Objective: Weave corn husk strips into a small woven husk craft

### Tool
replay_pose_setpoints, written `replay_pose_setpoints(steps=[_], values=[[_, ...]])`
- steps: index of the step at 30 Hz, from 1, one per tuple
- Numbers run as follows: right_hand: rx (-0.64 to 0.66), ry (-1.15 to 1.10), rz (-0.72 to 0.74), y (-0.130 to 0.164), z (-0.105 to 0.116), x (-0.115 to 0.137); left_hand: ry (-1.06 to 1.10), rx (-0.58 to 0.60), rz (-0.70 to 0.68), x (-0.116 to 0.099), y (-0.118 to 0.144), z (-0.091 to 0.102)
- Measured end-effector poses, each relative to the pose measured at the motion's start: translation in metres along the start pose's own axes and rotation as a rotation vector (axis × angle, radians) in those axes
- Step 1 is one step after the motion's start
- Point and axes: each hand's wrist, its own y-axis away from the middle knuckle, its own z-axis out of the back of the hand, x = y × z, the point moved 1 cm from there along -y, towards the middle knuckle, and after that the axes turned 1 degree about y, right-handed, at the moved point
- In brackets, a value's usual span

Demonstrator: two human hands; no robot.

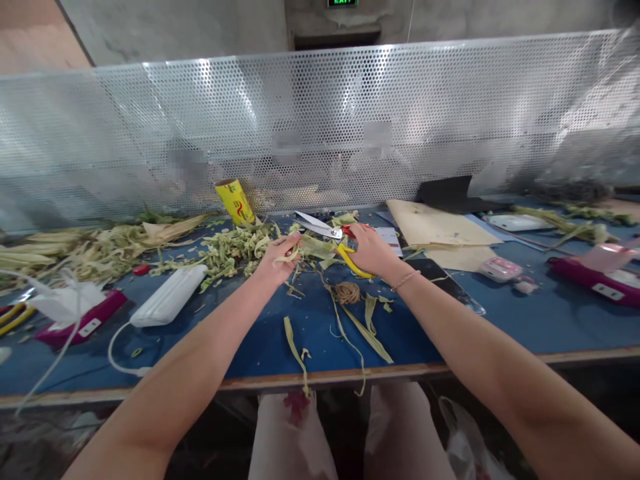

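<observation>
My right hand is closed on a pair of scissors with one red and one yellow handle. The blades are spread apart and point up and left, above the husk pieces. Across from it, my left hand is closed, with a thin pale strip of dried husk between its fingers. A wider green husk piece lies between the two hands. Just below them sits a small ball of brown twine, its loose end trailing toward the table edge.
Cut husk bits are heaped behind my left hand, near a yellow tube. A white power bank with a cable lies left. Brown paper and a dark tablet-like slab lie right. A perforated metal screen stands behind.
</observation>
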Motion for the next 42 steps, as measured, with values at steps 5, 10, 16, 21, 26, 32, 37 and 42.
replay_pose_setpoints(steps=[5,10,16,21,26,32,37,42], values=[[-0.057,0.041,0.035,-0.001,0.006,-0.005,0.107,0.081,0.126,-0.004,0.005,-0.003],[-0.062,0.073,0.067,-0.002,0.007,-0.01,0.165,0.081,0.237,-0.01,0.013,-0.007],[-0.05,0.061,0.101,-0.001,0.008,-0.01,0.168,0.086,0.242,-0.01,0.012,-0.007],[-0.05,0.042,0.095,-0.001,0.008,-0.006,0.15,0.14,0.205,-0.004,0.005,-0.001],[-0.053,0.037,0.068,0.0,0.005,0.002,0.062,0.112,0.182,-0.001,0.005,-0.001],[-0.058,0.049,0.069,0.002,0.004,0.006,0.03,0.143,0.128,-0.004,0.01,-0.003],[-0.048,0.059,0.072,0.002,0.005,0.005,0.053,0.136,0.144,-0.009,0.011,0.0],[-0.052,0.072,0.101,0.002,0.006,0.007,0.019,0.192,0.142,-0.01,0.01,0.004]])
